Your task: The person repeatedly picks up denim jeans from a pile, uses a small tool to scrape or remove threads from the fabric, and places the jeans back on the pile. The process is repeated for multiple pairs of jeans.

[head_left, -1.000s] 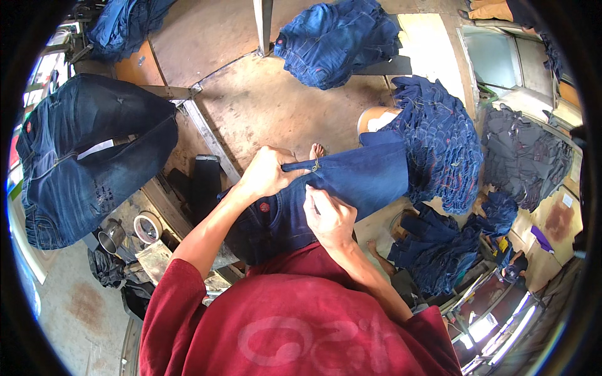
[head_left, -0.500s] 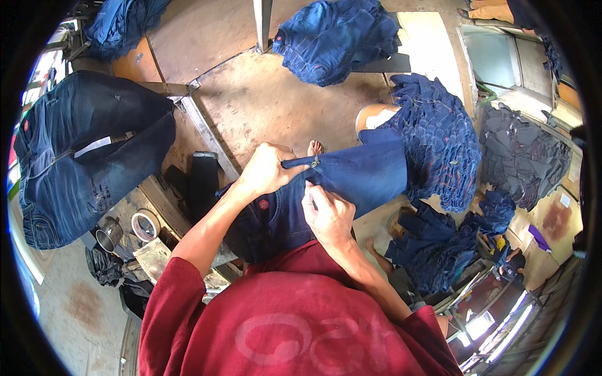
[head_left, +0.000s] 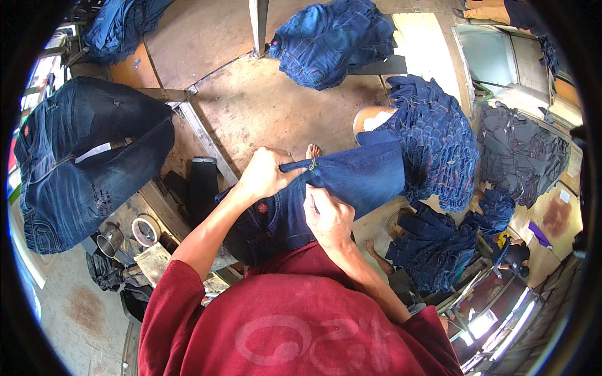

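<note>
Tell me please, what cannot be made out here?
All in the head view:
Right hand: whether it pinches anything, hidden by its curled fingers.
Gripped edge of the jeans: covered by the left hand.
Jeans nearest the body: covered by the maroon shirt.
Bare foot: mostly behind the jeans.
Upper-left denim pile: cut off by the top edge.

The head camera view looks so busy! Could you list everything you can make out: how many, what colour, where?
held jeans: one, blue, centre
dark jeans: one, dark blue, far left
denim piles: at least four, blue, upper left, upper centre, right, lower right
grey clothes pile: one, dark grey, far right
metal mug: one, grey, lower left
purple item: one, purple, far right
post: one, grey, upper centre
floor: one, brown, upper centre
shirt: one, dark red, bottom centre
left hand: one, bare, pinching the jeans' edge
right hand: one, bare, curled over the jeans
</note>
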`<act>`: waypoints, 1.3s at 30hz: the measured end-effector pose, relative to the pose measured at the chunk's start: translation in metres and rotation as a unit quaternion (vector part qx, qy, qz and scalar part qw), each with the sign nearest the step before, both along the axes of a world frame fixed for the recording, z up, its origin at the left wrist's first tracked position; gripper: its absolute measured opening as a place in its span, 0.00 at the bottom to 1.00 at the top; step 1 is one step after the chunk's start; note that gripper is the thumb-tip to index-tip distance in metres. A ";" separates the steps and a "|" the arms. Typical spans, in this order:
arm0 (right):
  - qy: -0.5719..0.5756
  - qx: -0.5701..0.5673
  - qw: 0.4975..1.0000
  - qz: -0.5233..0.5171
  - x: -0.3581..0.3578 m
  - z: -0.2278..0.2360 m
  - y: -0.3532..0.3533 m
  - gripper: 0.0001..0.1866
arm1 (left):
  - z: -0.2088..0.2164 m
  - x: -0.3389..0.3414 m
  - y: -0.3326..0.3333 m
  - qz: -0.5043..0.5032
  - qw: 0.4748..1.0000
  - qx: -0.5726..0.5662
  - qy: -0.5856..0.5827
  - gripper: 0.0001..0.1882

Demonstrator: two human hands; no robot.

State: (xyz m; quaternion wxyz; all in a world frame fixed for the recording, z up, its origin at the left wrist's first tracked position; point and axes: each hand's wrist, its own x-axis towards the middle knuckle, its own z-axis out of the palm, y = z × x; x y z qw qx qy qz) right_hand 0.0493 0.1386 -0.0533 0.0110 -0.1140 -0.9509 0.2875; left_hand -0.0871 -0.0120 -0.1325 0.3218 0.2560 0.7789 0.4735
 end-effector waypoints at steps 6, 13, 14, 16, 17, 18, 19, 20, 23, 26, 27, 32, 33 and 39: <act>-0.029 0.017 0.999 0.024 0.003 -0.001 0.005 0.05 | -0.001 0.001 0.002 0.013 0.999 -0.022 -0.028 0.10; 0.028 -0.022 0.999 0.006 0.018 0.000 0.002 0.07 | -0.006 0.002 0.005 0.034 0.999 0.006 0.019 0.11; 0.016 -0.013 1.000 0.011 0.019 0.000 0.001 0.07 | -0.006 0.002 0.005 0.021 1.000 -0.011 0.008 0.10; -0.012 0.006 1.000 0.024 0.021 0.000 0.000 0.07 | -0.004 0.002 0.004 0.008 0.999 -0.030 -0.005 0.09; -0.025 0.017 0.999 0.032 0.021 0.000 0.000 0.07 | -0.004 0.002 0.004 0.010 0.999 -0.032 -0.006 0.09; -0.038 0.027 0.998 0.041 0.021 0.000 0.000 0.07 | -0.003 0.002 0.004 0.011 0.999 -0.033 -0.006 0.09; -0.032 0.013 0.999 0.033 0.022 0.001 0.000 0.06 | -0.002 0.002 0.004 0.011 0.999 -0.041 -0.004 0.09; -0.025 0.000 0.999 0.026 0.021 0.000 0.001 0.06 | -0.002 0.002 0.005 0.012 0.999 -0.048 -0.001 0.09; 0.025 -0.018 1.000 0.002 0.020 0.000 0.002 0.05 | -0.002 0.001 0.006 0.016 0.999 -0.040 0.011 0.09; -0.003 0.010 1.000 0.019 0.021 0.000 0.002 0.05 | -0.001 0.002 0.006 0.016 0.999 -0.043 0.012 0.10; -0.039 0.023 0.999 0.030 0.021 0.000 0.002 0.05 | -0.001 0.002 0.006 0.014 0.999 -0.048 0.011 0.10; -0.008 -0.015 1.000 0.007 0.019 0.003 0.003 0.04 | -0.001 0.002 0.006 0.018 0.999 -0.036 0.030 0.11; 0.008 -0.029 1.000 -0.007 0.018 0.003 0.004 0.04 | -0.001 0.002 0.006 0.019 0.999 -0.024 0.042 0.11; 0.012 0.010 0.999 0.035 0.015 0.004 0.003 0.05 | -0.001 0.003 0.007 0.011 0.998 -0.069 0.002 0.10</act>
